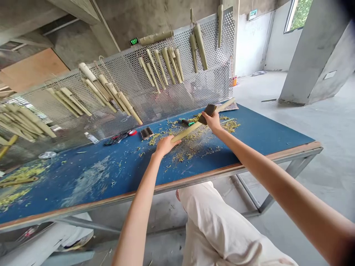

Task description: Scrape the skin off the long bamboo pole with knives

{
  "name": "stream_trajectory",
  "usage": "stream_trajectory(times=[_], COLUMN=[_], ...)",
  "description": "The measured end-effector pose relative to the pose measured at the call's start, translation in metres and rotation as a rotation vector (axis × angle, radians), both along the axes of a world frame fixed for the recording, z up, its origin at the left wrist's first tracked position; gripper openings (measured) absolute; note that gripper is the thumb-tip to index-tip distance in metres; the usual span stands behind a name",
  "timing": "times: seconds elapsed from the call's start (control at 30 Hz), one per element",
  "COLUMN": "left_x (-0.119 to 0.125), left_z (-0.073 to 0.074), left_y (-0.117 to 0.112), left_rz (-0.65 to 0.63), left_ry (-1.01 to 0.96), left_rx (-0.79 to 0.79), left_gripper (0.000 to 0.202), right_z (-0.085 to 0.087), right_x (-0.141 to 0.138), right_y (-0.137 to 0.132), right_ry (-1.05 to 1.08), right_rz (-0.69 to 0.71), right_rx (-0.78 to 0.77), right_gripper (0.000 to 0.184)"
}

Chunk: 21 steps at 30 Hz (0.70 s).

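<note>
A pale bamboo strip [191,129] is held slantwise over a blue-topped workbench [130,159]. Its near end sits in my left hand [165,145], whose fingers are closed around it. Farther up the strip, my right hand [212,121] grips a dark brown sheet, which looks like sandpaper [207,113], pressed against the bamboo. The far end of the strip sticks out beyond that sheet. Yellowish shavings [191,146] lie scattered on the bench beneath both hands. A green-and-black handled tool [187,122] rests just behind the strip.
A perforated metal panel [124,66] with several hanging bamboo pieces [172,62] stands behind the bench. A plastic bottle [91,138], a red tape roll [132,132] and a blurred-out box [146,133] sit along the back. A concrete pillar [307,59] rises at the right.
</note>
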<state>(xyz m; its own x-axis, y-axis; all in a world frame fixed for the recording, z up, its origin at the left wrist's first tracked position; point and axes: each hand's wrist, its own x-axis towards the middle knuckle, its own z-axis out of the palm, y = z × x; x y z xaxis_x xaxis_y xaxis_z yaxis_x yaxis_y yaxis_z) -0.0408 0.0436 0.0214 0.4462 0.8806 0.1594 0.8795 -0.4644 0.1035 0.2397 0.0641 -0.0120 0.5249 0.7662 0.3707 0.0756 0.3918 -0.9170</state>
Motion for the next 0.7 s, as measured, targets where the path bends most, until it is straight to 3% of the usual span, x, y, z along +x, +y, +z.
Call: stream_trajectory(times=[0.13, 0.23, 0.3, 0.4, 0.47, 0.6, 0.7], left_x=[-0.008, -0.021, -0.031, -0.045, -0.051, -0.051, -0.042], left_z=[0.003, 0.012, 0.019, 0.027, 0.030, 0.029, 0.027], left_y=[-0.005, -0.005, -0.002, 0.003, 0.004, -0.004, -0.011], left_rz=[-0.027, -0.037, -0.043, -0.066, -0.072, 0.023, -0.002], left_ry=[-0.037, -0.058, -0.078, -0.107, -0.063, 0.065, 0.027], left_rx=[0.001, -0.031, -0.133, -0.393, -0.456, -0.172, -0.007], left_gripper=[0.054, 0.058, 0.060, 0.057, 0.052, 0.041, 0.032], right_z=[-0.002, 0.003, 0.007, 0.014, 0.017, 0.016, 0.012], right_x=[0.001, -0.001, -0.004, -0.012, -0.017, -0.018, -0.018], right_y=[0.000, -0.010, -0.020, -0.032, -0.035, -0.033, -0.031], right_ry=[-0.117, -0.328, -0.541, -0.847, -0.945, -1.066, -1.142], right_rz=[-0.034, -0.189, -0.267, -0.186, -0.106, 0.001, 0.098], right_rx=[0.036, 0.010, -0.008, -0.047, -0.100, -0.163, -0.173], right_gripper=[0.048, 0.046, 0.043, 0.035, 0.033, 0.028, 0.022])
